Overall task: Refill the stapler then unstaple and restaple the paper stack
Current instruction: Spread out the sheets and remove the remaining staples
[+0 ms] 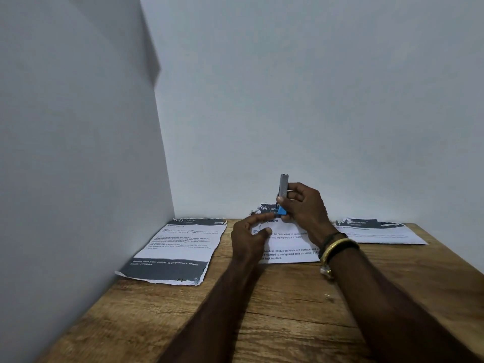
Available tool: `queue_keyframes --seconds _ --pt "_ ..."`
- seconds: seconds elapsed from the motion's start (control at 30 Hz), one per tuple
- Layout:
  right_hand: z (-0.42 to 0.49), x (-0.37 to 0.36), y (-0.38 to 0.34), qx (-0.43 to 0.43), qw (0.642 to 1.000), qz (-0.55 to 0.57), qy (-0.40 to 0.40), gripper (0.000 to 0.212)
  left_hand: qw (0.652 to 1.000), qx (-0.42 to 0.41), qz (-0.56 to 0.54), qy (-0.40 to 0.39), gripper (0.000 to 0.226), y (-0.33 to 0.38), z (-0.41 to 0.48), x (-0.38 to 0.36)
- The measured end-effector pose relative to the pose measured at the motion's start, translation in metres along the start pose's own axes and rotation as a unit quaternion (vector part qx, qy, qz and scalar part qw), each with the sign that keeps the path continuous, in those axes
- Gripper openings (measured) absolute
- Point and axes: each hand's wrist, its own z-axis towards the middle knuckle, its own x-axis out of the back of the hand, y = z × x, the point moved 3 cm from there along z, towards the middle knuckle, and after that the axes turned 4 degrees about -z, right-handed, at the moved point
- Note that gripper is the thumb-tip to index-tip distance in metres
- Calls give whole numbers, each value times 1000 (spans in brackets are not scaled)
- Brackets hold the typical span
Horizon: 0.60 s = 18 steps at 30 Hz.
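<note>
A small stapler (283, 188) with a grey metal top and a blue base stands nearly upright over the middle paper stack (288, 247). My right hand (303, 205) grips it, thumb along its side, the blue end down near the stack's dark header. My left hand (248, 237) rests on the left part of that stack, index finger stretched toward the blue end and thumb pressing the paper. Whether the stapler's tray is open is hidden by my fingers.
A second printed sheet (178, 250) with torn edges lies at the left against the wall. A third sheet (379, 230) lies at the back right. All rest on a wooden table (262, 310) set in a white wall corner.
</note>
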Motion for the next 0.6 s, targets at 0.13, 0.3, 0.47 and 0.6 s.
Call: queue_keyframes --seconds 0.13,0.3,0.47,0.6 --pt "1 0 5 5 1000 -11 11 30 1000 1 -4 0 34 0 0 1" --pt "2 2 9 5 1000 -2 17 29 1000 9 -5 -1 33 0 0 -1" --pt "4 3 15 -1 999 38 14 33 1000 14 -12 0 36 0 -1 0" --pt "6 2 17 -10 993 113 6 32 1000 22 -12 6 35 -1 0 -1"
